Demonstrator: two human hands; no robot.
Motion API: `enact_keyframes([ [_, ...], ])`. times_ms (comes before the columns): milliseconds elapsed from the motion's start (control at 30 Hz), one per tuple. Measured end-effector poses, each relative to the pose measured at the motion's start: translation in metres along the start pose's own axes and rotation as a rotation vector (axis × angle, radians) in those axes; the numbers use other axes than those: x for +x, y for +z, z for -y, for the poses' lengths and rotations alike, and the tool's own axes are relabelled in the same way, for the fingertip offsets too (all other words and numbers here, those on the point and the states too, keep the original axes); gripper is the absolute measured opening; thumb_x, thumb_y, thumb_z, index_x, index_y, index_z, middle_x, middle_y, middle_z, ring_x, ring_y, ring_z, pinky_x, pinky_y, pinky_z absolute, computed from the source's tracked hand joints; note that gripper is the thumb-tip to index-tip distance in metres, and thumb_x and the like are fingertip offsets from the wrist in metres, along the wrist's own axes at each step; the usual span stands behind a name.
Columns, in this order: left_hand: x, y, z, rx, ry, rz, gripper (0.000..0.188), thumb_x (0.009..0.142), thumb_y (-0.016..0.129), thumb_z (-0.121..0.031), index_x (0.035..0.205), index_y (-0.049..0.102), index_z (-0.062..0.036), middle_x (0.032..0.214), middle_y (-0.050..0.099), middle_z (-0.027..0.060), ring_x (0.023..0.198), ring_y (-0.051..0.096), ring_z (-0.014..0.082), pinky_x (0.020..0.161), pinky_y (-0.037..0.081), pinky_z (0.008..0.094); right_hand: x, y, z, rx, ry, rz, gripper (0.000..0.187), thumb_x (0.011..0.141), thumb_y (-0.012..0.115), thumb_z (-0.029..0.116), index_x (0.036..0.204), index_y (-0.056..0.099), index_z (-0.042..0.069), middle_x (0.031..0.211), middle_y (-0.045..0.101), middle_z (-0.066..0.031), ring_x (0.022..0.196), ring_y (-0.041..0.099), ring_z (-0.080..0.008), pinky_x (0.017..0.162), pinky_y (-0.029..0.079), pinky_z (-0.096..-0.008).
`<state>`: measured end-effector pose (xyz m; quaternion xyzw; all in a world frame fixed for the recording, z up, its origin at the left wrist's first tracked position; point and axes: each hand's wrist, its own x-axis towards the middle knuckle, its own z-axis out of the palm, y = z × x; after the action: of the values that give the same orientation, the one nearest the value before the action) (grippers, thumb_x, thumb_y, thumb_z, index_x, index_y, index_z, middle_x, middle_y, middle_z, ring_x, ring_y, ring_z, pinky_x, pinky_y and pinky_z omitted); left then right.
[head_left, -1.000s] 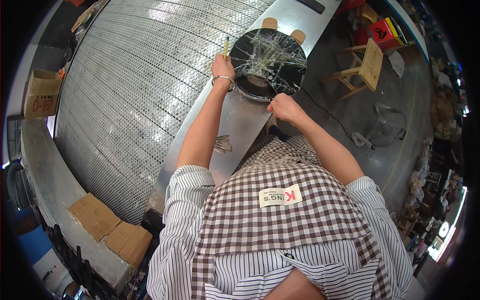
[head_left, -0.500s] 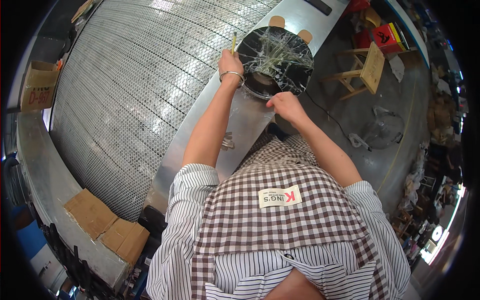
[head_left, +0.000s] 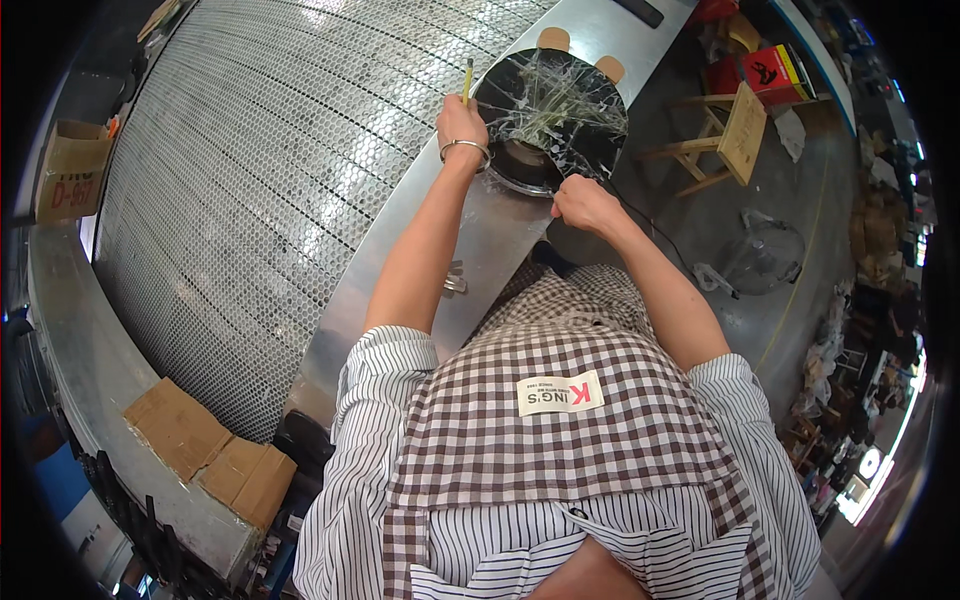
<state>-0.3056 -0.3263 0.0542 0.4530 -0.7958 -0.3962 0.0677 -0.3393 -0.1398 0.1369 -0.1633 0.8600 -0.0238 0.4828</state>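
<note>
A round black disc (head_left: 595, 115) on the metal ledge (head_left: 400, 255) is strewn with crinkled clear strands, densest at its middle. At its near side shows a dark hollow with a silvery rim (head_left: 520, 188). My left hand (head_left: 461, 125) is at the disc's left edge, closed round a thin yellow stick (head_left: 467, 82) with a dark end, pointing away from me. My right hand (head_left: 588, 203) is by the disc's near right edge, fingers pinched together. What they hold, if anything, is too small to make out; some clear strands lie close to the fingertips.
Left of the ledge stretches a roller conveyor (head_left: 270, 150). Small metal pieces (head_left: 455, 278) lie on the ledge. Two tan tabs (head_left: 553, 40) stick out behind the disc. A wooden stool (head_left: 738, 135), a dark cord and a clear plastic bag (head_left: 765, 255) are on the floor at right.
My right hand has moved a little right and away from me along the disc's edge. My left hand and the yellow stick have stayed nearly in place.
</note>
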Motion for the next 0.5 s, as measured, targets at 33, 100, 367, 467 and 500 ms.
enact_keyframes([
  [33,0.000,0.001,0.001,0.000,-0.001,-0.002,0.023,0.088,0.054,-0.022,0.095,0.053,0.0002,0.088,0.062,0.0251,0.085,0.060,0.0423,0.073,0.046,0.0481,0.001,0.000,0.001,0.081,0.014,0.073,0.027,0.079,0.048,0.019,0.085,0.068,0.002,0.099,0.064,-0.0211,0.095,0.060,-0.0358,0.084,0.044,-0.0454],
  [100,0.001,0.003,0.002,0.012,0.005,-0.030,0.023,0.088,0.055,-0.021,0.093,0.053,0.0011,0.086,0.062,0.0257,0.084,0.059,0.0425,0.073,0.046,0.0484,0.005,0.009,0.002,0.123,0.012,0.071,0.026,0.079,0.048,0.019,0.083,0.069,0.004,0.097,0.064,-0.0194,0.093,0.061,-0.0347,0.082,0.045,-0.0449],
  [367,-0.002,0.002,0.004,0.001,0.015,-0.036,0.022,0.087,0.055,-0.019,0.093,0.053,0.0017,0.084,0.062,0.0255,0.082,0.059,0.0430,0.072,0.046,0.0485,-0.003,0.024,0.015,0.364,-0.047,0.065,0.026,0.077,0.048,0.019,0.078,0.069,0.005,0.087,0.067,-0.0162,0.085,0.064,-0.0328,0.077,0.047,-0.0430],
  [467,-0.002,0.001,0.003,-0.002,0.022,-0.042,0.022,0.087,0.055,-0.019,0.092,0.053,0.0021,0.084,0.062,0.0256,0.082,0.059,0.0430,0.072,0.045,0.0485,-0.011,0.018,0.012,0.117,-0.094,-0.083,0.026,0.077,0.048,0.018,0.079,0.068,0.001,0.087,0.066,-0.0195,0.084,0.064,-0.0357,0.076,0.048,-0.0442],
  [500,-0.003,0.001,0.003,-0.009,0.029,-0.055,0.022,0.087,0.055,-0.019,0.092,0.053,0.0023,0.084,0.062,0.0257,0.081,0.059,0.0430,0.071,0.045,0.0486,-0.010,0.017,0.008,-0.030,-0.131,-0.158,0.025,0.077,0.048,0.019,0.076,0.068,0.005,0.082,0.066,-0.0176,0.081,0.064,-0.0345,0.074,0.048,-0.0446],
])
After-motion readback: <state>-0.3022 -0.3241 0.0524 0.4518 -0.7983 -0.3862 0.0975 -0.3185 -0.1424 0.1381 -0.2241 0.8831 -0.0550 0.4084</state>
